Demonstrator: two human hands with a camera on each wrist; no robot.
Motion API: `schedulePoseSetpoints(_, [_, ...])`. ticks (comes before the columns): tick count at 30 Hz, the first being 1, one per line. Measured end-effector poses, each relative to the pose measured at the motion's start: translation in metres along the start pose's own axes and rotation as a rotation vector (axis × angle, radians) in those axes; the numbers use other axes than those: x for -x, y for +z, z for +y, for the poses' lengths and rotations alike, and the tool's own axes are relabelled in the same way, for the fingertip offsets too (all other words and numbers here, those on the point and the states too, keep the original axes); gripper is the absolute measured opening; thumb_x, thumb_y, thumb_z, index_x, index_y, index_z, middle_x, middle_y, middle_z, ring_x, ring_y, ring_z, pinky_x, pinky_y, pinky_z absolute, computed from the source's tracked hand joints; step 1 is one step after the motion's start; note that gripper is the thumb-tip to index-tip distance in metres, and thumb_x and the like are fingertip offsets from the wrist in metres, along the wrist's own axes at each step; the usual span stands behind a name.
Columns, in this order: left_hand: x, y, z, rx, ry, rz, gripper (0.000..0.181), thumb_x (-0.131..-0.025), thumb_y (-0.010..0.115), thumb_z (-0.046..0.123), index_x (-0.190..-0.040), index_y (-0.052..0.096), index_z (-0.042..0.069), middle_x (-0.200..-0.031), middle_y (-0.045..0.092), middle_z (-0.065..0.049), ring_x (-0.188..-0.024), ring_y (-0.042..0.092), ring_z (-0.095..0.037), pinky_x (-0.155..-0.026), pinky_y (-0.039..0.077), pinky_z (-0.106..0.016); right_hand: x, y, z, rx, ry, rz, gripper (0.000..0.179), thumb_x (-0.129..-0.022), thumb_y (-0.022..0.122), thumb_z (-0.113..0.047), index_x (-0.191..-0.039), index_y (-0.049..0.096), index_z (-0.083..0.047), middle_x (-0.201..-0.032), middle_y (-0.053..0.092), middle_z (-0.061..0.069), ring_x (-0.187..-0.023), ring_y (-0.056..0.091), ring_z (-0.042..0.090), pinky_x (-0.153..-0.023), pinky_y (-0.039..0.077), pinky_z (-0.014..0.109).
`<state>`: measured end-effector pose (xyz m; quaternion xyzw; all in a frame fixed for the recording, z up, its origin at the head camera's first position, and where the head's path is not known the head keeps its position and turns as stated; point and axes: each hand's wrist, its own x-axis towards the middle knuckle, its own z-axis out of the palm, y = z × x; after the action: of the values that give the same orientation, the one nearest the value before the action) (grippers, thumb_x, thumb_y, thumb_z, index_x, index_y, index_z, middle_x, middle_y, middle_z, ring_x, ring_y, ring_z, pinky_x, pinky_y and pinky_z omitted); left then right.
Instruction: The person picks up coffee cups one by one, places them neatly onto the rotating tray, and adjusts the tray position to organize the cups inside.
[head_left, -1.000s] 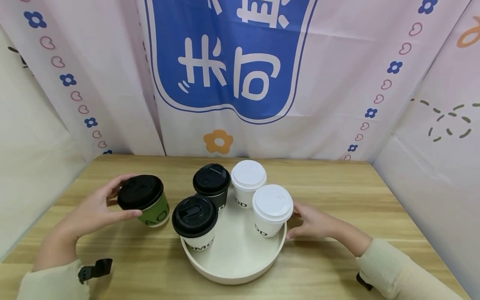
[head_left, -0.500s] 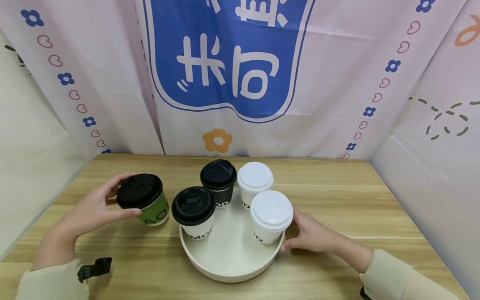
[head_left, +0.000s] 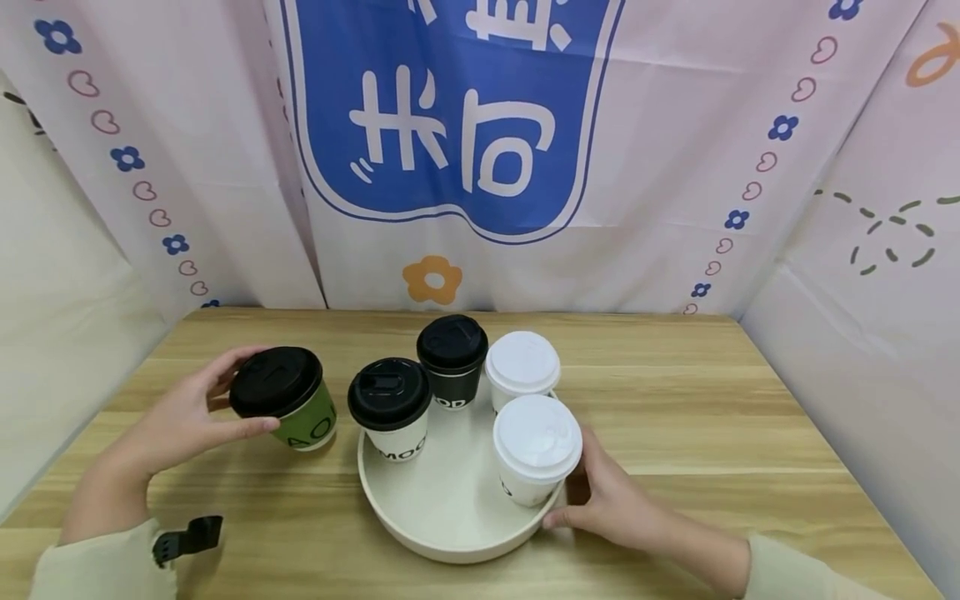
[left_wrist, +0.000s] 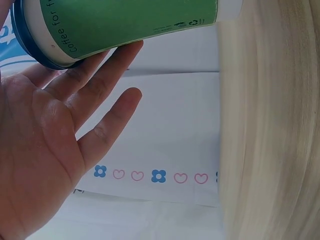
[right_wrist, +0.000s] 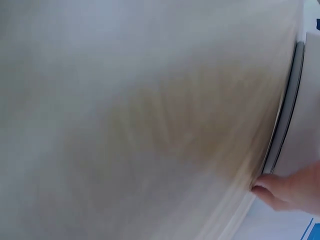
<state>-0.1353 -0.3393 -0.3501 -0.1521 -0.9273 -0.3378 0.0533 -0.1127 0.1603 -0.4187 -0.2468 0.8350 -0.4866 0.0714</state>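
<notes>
My left hand [head_left: 176, 421] holds a green paper coffee cup [head_left: 309, 418] with a black lid, thumb in front and fingers behind. In the left wrist view the cup [left_wrist: 135, 22] lies across the fingers; I cannot tell whether its base touches the table. A round cream tray [head_left: 442, 521] carries a white cup with a black lid [head_left: 390, 396], a black cup [head_left: 452, 343], a rear white-lidded cup [head_left: 522, 363] and a front one [head_left: 537, 439]. At the tray's right rim, my right hand [head_left: 626, 500] grips the edge, its fingers partly hidden by the front white-lidded cup.
The wood-grain table [head_left: 675, 400] ends at a printed cloth backdrop [head_left: 645, 183], with pale cloth walls left and right. A black strap [head_left: 189, 538] sticks out at the left sleeve. Most of the right wrist view is blurred.
The tray has turned clockwise: the black-lidded cups on it moved back and right, the white-lidded ones right or nearer. My right hand came nearer with the rim; the left stayed nearly still.
</notes>
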Motion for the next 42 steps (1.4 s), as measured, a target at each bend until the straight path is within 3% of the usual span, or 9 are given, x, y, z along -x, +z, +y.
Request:
schedulePoseSetpoints(9, [0.001, 0.0, 0.0, -0.004, 0.002, 0.005, 0.082, -0.079, 0.084, 0.016, -0.149, 0.041, 0.021, -0.133, 0.047, 0.019, -0.11, 0.045, 0.021, -0.082, 0.044, -0.009, 0.007, 0.01, -0.006, 0.081, 0.048, 0.08, 0.113, -0.065, 0.089, -0.047, -0.151, 0.027, -0.008, -0.149, 0.048, 0.008, -0.137, 0.045, 0.025, -0.118, 0.03, 0.029])
schedulePoseSetpoints(11, [0.001, 0.0, 0.0, -0.004, 0.001, 0.005, 0.083, -0.079, 0.084, 0.016, -0.149, 0.041, 0.022, -0.133, 0.048, 0.017, -0.11, 0.045, 0.021, -0.082, 0.044, -0.009, 0.008, 0.01, -0.007, 0.093, 0.051, 0.082, 0.113, -0.065, 0.088, -0.047, -0.151, 0.027, -0.008, -0.148, 0.048, 0.009, -0.137, 0.045, 0.026, -0.118, 0.031, 0.031])
schedulePoseSetpoints(17, [0.003, -0.002, 0.004, -0.009, -0.011, 0.0, 0.083, -0.08, 0.084, 0.018, -0.15, 0.04, 0.023, -0.139, 0.051, -0.004, -0.11, 0.043, 0.023, -0.082, 0.044, -0.01, 0.006, 0.0, -0.003, 0.104, 0.028, 0.043, 0.104, -0.071, 0.088, -0.041, -0.149, 0.03, -0.005, -0.144, 0.053, 0.011, -0.126, 0.056, 0.027, -0.11, 0.042, 0.047])
schedulePoseSetpoints(24, [0.005, -0.002, 0.007, -0.012, -0.017, 0.003, 0.081, -0.081, 0.083, 0.02, -0.149, 0.04, 0.027, -0.132, 0.049, 0.02, -0.111, 0.043, 0.022, -0.082, 0.043, -0.009, -0.008, -0.022, 0.006, 0.028, 0.034, -0.069, 0.107, -0.076, 0.086, -0.034, -0.154, 0.02, -0.002, -0.152, 0.04, 0.025, -0.136, 0.044, 0.049, -0.106, 0.043, 0.059])
schedulePoseSetpoints(30, [0.005, -0.002, 0.005, -0.004, -0.013, 0.002, 0.082, -0.081, 0.083, 0.018, -0.15, 0.04, 0.025, -0.137, 0.052, -0.002, -0.111, 0.044, 0.021, -0.083, 0.045, -0.01, -0.022, -0.038, 0.013, 0.002, 0.035, -0.149, 0.112, -0.078, 0.086, -0.028, -0.158, 0.013, -0.002, -0.158, 0.029, 0.028, -0.142, 0.033, 0.051, -0.109, 0.035, 0.067])
schedulePoseSetpoints(37, [0.005, -0.001, 0.003, -0.007, -0.013, 0.014, 0.083, -0.08, 0.084, 0.016, -0.15, 0.04, 0.023, -0.131, 0.048, 0.022, -0.11, 0.045, 0.021, -0.082, 0.045, -0.012, -0.029, -0.042, 0.014, -0.004, -0.003, -0.204, 0.114, -0.078, 0.085, -0.026, -0.159, 0.009, -0.004, -0.158, 0.026, 0.031, -0.142, 0.03, 0.054, -0.107, 0.035, 0.07])
schedulePoseSetpoints(42, [0.004, -0.001, 0.002, -0.015, -0.012, 0.015, 0.083, -0.079, 0.084, 0.016, -0.15, 0.04, 0.021, -0.134, 0.047, 0.016, -0.11, 0.043, 0.023, -0.082, 0.044, -0.009, -0.03, -0.04, 0.012, -0.011, -0.004, -0.212, 0.113, -0.077, 0.085, -0.026, -0.158, 0.01, -0.003, -0.159, 0.025, 0.03, -0.142, 0.03, 0.054, -0.108, 0.035, 0.068])
